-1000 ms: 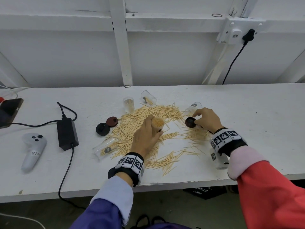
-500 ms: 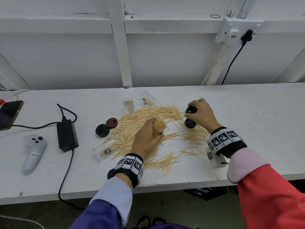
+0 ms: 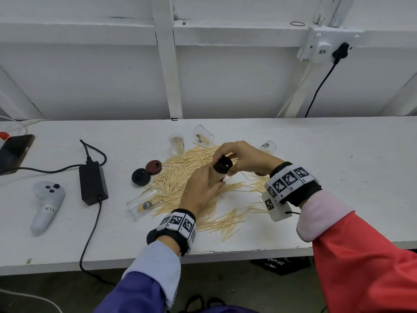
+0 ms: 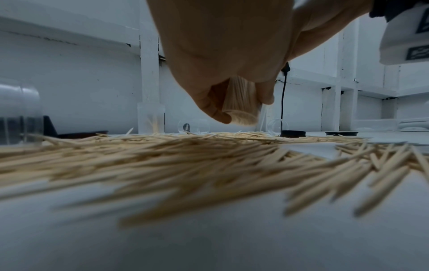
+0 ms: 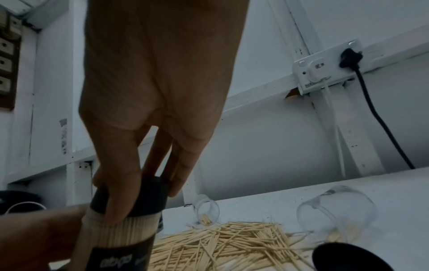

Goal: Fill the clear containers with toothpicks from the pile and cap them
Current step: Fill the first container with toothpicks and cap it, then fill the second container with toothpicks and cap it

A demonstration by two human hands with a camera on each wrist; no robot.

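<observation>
My left hand (image 3: pixel 201 191) grips the packed container (image 5: pixel 120 243) upright; my right hand (image 3: pixel 244 159) pinches the black cap (image 3: pixel 223 164) onto its top.

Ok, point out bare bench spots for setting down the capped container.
Bare bench lies right of the right hand, toward the wall socket cable. Another bare strip runs along the front edge between the power adapter and the left hand. The toothpick pile middle is crowded with containers and caps.
</observation>
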